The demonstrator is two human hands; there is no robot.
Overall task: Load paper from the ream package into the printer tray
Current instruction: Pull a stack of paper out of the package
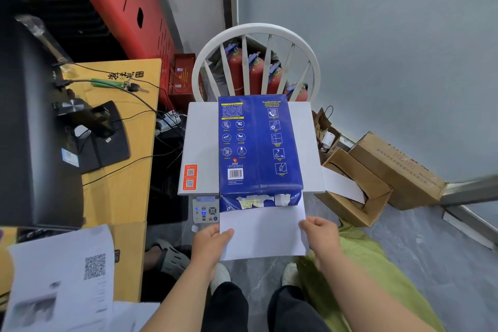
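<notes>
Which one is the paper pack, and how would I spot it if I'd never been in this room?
Find the white round-backed chair by the wall; right in front of it sits the flat white printer. The ream package lies on the printer's top. It is the only dark blue thing there, covered in little white icons, with a torn near end where white paper sticks out into both hands.

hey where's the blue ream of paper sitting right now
In the head view, the blue ream package lies centre frame on the white printer, in front of the white chair, with its torn end toward the person.
</notes>
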